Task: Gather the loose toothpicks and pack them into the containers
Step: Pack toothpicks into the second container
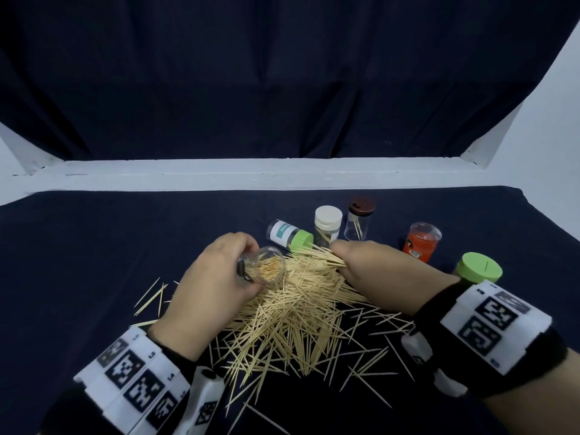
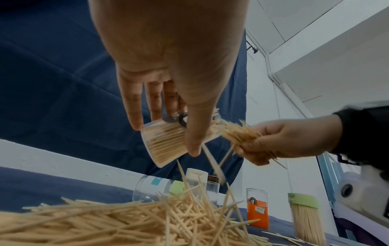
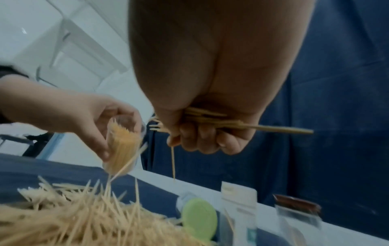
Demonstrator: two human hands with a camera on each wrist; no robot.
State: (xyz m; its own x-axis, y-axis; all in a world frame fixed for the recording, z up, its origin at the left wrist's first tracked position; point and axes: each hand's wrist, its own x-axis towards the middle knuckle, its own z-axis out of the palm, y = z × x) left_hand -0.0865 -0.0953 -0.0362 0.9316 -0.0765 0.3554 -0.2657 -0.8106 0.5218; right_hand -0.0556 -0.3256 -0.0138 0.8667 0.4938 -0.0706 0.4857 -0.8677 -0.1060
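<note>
the left hand [image 1: 213, 277] grips a clear plastic container [image 1: 266, 268], fingers and thumb curled round its wall, and holds it tilted above the toothpick pile [image 1: 292, 315] with its open mouth turned toward the right hand [image 1: 386, 271]. the container is already largely packed with toothpicks. the right hand is closed in a fist round a bundle of toothpicks [image 1: 320, 254], whose tips project toward the container mouth; in the left wrist view the bundle tips reach the mouth, and a few single toothpicks hang or fall below the fist. the toothpick pile lies on the dark blue cloth [image 1: 94, 262], directly beneath both hands, with stray toothpicks scattered round its edges. beyond the pile a green-capped container [image 1: 290, 237] lies on its side; just beside it stand a white-lidded container [image 1: 328, 226] and a brown-lidded container [image 1: 359, 221]. to the right of the pile stands an orange-labelled container [image 1: 422, 243], and nearer, a green-lidded container [image 1: 478, 268] filled with toothpicks.
</note>
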